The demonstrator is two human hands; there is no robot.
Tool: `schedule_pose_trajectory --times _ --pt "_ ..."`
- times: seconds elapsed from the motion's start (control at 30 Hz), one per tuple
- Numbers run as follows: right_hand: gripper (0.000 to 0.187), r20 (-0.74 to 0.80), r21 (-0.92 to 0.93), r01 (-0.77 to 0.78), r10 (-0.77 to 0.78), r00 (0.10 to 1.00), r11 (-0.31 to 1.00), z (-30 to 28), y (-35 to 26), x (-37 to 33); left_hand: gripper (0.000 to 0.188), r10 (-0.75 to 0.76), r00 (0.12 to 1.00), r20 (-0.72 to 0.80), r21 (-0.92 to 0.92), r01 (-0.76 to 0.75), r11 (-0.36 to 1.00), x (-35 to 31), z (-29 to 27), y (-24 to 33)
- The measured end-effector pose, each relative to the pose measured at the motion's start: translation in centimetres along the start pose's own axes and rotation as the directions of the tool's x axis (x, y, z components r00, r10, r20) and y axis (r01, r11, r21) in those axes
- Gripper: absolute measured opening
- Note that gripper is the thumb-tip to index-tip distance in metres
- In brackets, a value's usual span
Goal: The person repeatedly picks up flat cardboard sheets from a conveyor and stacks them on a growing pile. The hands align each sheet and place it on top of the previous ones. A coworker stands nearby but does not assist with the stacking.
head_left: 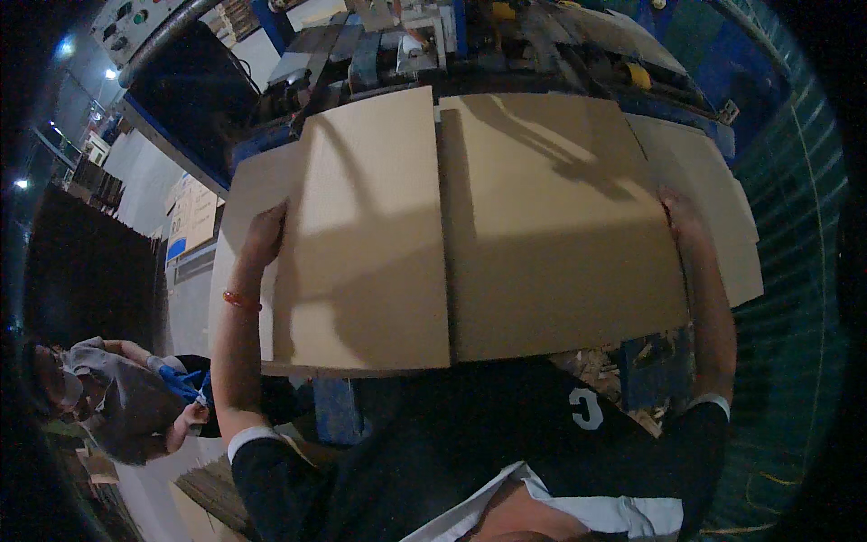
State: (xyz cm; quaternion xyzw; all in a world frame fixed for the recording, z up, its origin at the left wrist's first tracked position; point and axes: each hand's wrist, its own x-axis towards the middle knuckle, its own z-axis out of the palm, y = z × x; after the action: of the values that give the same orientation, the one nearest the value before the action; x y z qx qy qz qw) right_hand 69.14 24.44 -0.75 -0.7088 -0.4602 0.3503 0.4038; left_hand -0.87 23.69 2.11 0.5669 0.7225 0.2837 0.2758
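A wide folded cardboard sheet spans the space in front of my body. Its two upper panels meet at a narrow dark gap down the middle, and shadows fall across them. My left hand is closed on the left panel's outer edge, fingers partly hidden. At the opposite side, my right hand grips the right panel's outer edge, its fingertips curled over the board. More brown cardboard shows beyond my right hand, and another layer lies under the left panel. The sheet's far edge reaches a machine with belts and rollers.
A control box with knobs stands at the far left. A co-worker wearing blue gloves is at the lower left. Flat cardboard with printing lies left of the machine. Green corrugated sheeting borders the right. Scraps lie below the sheet.
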Motion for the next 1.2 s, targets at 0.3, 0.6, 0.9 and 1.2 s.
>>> schedule_pose_trajectory --times 0.3,0.6,0.9,1.2 --pt "0.041 -0.081 -0.541 0.230 -0.323 0.943 0.809 1.8 2.4 1.4 0.051 0.033 0.982 -0.186 0.216 0.008 0.976 1.8 2.8 -0.9" --pt "0.043 -0.175 -0.456 0.187 -0.294 0.940 0.870 2.3 0.4 0.4 0.048 0.125 0.951 -0.283 0.204 -0.068 0.977 2.5 2.3 -1.5" --pt "0.041 -0.008 -0.516 0.178 -0.212 0.977 0.838 2.2 -1.9 0.1 0.044 0.087 0.970 -0.225 0.293 -0.018 0.956 4.8 2.2 -3.9" --pt "0.081 0.370 -0.827 0.483 -0.369 0.853 0.287 1.7 -6.2 -16.8 0.095 0.444 0.888 0.117 0.170 -0.459 0.872 -14.8 2.2 6.9"
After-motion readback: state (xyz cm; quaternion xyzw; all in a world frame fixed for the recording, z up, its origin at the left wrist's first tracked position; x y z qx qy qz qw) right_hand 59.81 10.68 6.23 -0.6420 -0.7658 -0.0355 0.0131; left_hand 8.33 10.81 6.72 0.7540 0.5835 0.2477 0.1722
